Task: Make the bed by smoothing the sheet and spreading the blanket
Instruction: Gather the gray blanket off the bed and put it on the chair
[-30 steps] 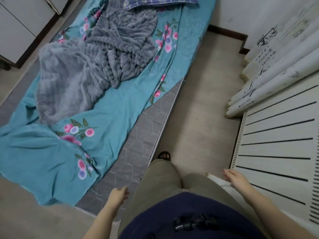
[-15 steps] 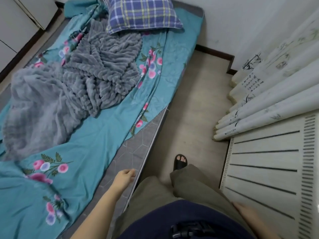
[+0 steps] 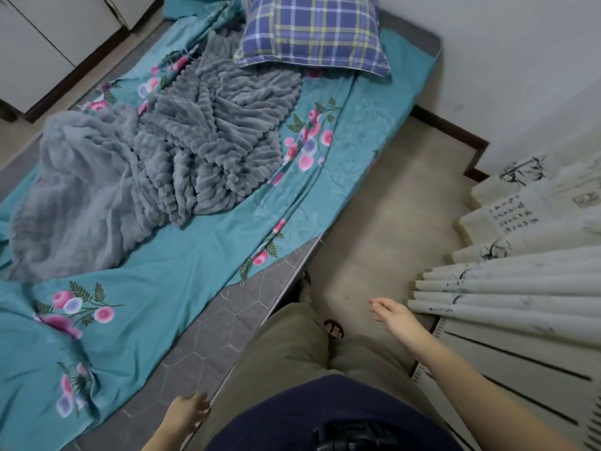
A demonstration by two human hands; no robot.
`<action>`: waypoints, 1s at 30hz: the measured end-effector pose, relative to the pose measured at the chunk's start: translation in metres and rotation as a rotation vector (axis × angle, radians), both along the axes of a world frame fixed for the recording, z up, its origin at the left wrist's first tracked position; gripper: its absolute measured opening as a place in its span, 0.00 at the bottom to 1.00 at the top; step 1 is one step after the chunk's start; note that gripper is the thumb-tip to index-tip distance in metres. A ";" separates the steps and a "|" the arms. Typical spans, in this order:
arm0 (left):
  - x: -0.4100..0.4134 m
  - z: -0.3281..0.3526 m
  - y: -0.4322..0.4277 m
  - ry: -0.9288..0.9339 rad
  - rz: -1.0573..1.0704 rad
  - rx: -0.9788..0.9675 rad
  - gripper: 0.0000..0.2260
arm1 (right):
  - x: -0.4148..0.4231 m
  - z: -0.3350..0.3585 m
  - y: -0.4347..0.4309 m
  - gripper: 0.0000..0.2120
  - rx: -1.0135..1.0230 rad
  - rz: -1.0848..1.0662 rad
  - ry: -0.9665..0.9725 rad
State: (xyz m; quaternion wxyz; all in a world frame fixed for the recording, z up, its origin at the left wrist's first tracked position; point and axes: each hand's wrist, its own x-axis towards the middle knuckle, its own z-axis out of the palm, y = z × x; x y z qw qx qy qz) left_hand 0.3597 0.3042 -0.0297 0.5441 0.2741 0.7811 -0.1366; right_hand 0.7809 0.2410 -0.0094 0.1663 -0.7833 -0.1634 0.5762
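Grey mattress, left half of frame: teal sheet lies rumpled and askew, grey blanket bunched upper left, well apart from your left hand at bottom centre and right hand at centre right, both slack-fingered, holding nothing.

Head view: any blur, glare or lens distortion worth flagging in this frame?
Head view: soft, even light, no glare or hard shadows; the left hand and right hand are smeared at the fingers; the pillow and blanket read fairly sharp; the wide-angle lens seems to bow the mattress edge slightly.
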 end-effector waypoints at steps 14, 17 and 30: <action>0.131 0.004 0.208 -0.283 0.154 0.287 0.13 | 0.104 -0.011 0.074 0.15 -0.308 -0.059 -0.251; 0.151 0.009 0.252 -0.322 0.167 0.333 0.14 | 0.127 -0.016 0.114 0.12 -0.304 -0.041 -0.261; 0.202 -0.021 0.356 -0.243 0.561 0.406 0.14 | 0.081 -0.056 0.456 0.18 0.048 0.740 0.005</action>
